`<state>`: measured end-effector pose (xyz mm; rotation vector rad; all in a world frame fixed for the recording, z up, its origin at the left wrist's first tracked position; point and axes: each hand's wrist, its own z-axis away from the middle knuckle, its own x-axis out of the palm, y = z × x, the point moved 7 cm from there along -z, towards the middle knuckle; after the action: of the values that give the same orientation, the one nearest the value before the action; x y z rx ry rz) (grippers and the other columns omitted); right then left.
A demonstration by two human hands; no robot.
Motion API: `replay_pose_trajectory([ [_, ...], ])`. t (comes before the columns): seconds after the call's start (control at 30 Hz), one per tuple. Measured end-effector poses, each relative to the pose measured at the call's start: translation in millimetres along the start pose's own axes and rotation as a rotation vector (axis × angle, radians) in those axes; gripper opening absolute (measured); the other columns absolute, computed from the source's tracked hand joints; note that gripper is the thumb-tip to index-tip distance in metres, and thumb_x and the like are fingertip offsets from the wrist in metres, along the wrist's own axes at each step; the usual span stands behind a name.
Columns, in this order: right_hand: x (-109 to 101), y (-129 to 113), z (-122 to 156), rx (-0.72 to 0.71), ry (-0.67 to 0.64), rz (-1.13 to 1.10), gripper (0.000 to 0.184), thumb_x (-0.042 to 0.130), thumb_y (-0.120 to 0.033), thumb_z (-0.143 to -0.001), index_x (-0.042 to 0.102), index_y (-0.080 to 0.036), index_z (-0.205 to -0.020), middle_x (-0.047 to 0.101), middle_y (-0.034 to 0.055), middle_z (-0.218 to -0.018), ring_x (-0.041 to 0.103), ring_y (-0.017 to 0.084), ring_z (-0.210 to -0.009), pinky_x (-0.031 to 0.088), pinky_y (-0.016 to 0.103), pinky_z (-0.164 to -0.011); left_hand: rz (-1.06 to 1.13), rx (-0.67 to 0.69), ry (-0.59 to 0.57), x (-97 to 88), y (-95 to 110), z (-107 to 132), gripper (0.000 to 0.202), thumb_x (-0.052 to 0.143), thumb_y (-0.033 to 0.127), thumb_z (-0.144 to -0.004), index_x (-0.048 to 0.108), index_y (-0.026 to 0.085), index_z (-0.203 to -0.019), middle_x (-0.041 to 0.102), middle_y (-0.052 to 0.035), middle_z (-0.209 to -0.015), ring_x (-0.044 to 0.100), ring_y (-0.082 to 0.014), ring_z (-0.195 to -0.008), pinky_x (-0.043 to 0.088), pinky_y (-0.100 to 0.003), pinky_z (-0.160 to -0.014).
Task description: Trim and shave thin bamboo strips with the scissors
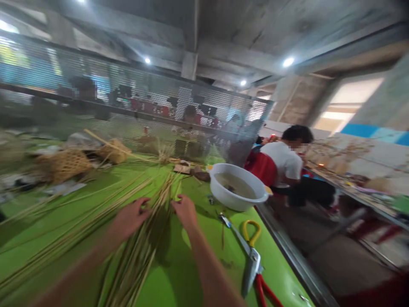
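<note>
A long, loose bundle of thin bamboo strips (143, 247) runs from the near edge up the green tabletop. At its left side my left hand (138, 215) has its fingers curled round some of the strips, with a dark ring-like band on one finger. My right hand (185, 211) is just right of the bundle, thumb and fingers drawn together. What lies in that pinch is too blurred to make out. More strips (79, 230) lie spread slantwise on the left, partly behind my left forearm.
A white basin (238, 183) of cloudy water stands right of my hands. Pruning shears (252, 260) with yellow and red handles and a metal-headed tool (225, 219) lie nearer. Woven baskets (65, 164) sit at back left before a mesh screen (137, 102). A person (284, 160) sits beyond the table's right edge.
</note>
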<state>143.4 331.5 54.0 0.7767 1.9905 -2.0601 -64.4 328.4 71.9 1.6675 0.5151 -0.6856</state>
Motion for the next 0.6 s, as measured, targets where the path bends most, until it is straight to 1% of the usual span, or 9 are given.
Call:
replay_pose_trajectory([
  [0.03,2.9,0.5,0.4,-0.009,-0.026,-0.004,0.039,0.060,-0.026,-0.076,0.062,-0.012,-0.113,0.069,0.0060,-0.081,0.062,0.020,-0.073,0.042,0.029,-0.067,0.050,-0.009,-0.025,1.9,3.1,1.6,0.048,0.058,0.048,-0.075,0.060,0.020,-0.115,0.072,-0.0082,-0.099,0.065,-0.0283,-0.090,0.044,-0.037,-0.083],
  [0.07,6.0,0.8,1.1,-0.014,-0.053,-0.014,0.039,0.059,-0.027,-0.077,0.061,-0.013,-0.114,0.069,0.0062,-0.082,0.062,0.019,-0.072,0.043,0.029,-0.068,0.118,-0.035,-0.017,1.9,4.2,2.5,0.051,0.060,0.048,-0.073,0.060,0.018,-0.114,0.071,-0.0108,-0.103,0.065,-0.0284,-0.091,0.044,-0.037,-0.085],
  [0.13,11.5,0.6,4.0,-0.016,-0.100,-0.039,0.039,0.058,-0.029,-0.079,0.060,-0.014,-0.115,0.069,0.0054,-0.081,0.063,0.018,-0.070,0.043,0.028,-0.066,0.170,-0.044,-0.027,4.4,8.1,3.1,0.053,0.061,0.048,-0.072,0.059,0.017,-0.115,0.068,-0.0117,-0.110,0.064,-0.0257,-0.098,0.045,-0.033,-0.087],
  [0.23,16.8,-1.4,9.1,-0.010,-0.146,-0.090,0.040,0.058,-0.031,-0.078,0.060,-0.014,-0.114,0.068,0.0040,-0.075,0.063,0.019,-0.069,0.043,0.028,-0.063,0.343,-0.116,-0.094,13.1,11.8,3.7,0.058,0.063,0.047,-0.071,0.057,0.013,-0.117,0.067,-0.0144,-0.111,0.064,-0.0257,-0.099,0.047,-0.033,-0.082],
  [0.3,18.6,-2.7,11.2,-0.005,-0.164,-0.131,0.039,0.059,-0.032,-0.077,0.061,-0.014,-0.111,0.068,0.0039,-0.075,0.064,0.020,-0.071,0.043,0.028,-0.063,0.469,-0.167,-0.143,19.9,16.8,4.8,0.060,0.065,0.046,-0.069,0.055,0.012,-0.117,0.068,-0.0144,-0.109,0.065,-0.0261,-0.096,0.048,-0.034,-0.080],
  [0.4,21.3,-2.9,12.7,0.007,-0.198,-0.205,0.038,0.061,-0.035,-0.075,0.061,-0.016,-0.108,0.069,0.0044,-0.079,0.064,0.020,-0.075,0.043,0.029,-0.064,0.602,-0.191,-0.174,27.3,27.1,5.1,0.059,0.070,0.043,-0.065,0.055,0.012,-0.113,0.071,-0.0127,-0.102,0.065,-0.0262,-0.096,0.046,-0.035,-0.084],
  [0.47,23.4,-1.8,13.3,0.018,-0.228,-0.260,0.041,0.061,-0.037,-0.074,0.061,-0.016,-0.109,0.070,0.0042,-0.079,0.064,0.021,-0.076,0.044,0.029,-0.065,0.643,-0.195,-0.174,31.3,31.2,3.2,0.057,0.071,0.040,-0.065,0.055,0.013,-0.112,0.073,-0.0109,-0.096,0.066,-0.0260,-0.095,0.046,-0.035,-0.085],
  [0.6,26.3,0.9,14.3,0.036,-0.256,-0.365,0.048,0.063,-0.042,-0.071,0.059,-0.018,-0.112,0.070,0.0028,-0.081,0.064,0.020,-0.077,0.044,0.030,-0.067,0.631,-0.183,-0.164,38.4,30.8,-6.4,0.049,0.069,0.035,-0.066,0.056,0.014,-0.109,0.073,-0.0082,-0.087,0.067,-0.0256,-0.087,0.048,-0.034,-0.078],
])
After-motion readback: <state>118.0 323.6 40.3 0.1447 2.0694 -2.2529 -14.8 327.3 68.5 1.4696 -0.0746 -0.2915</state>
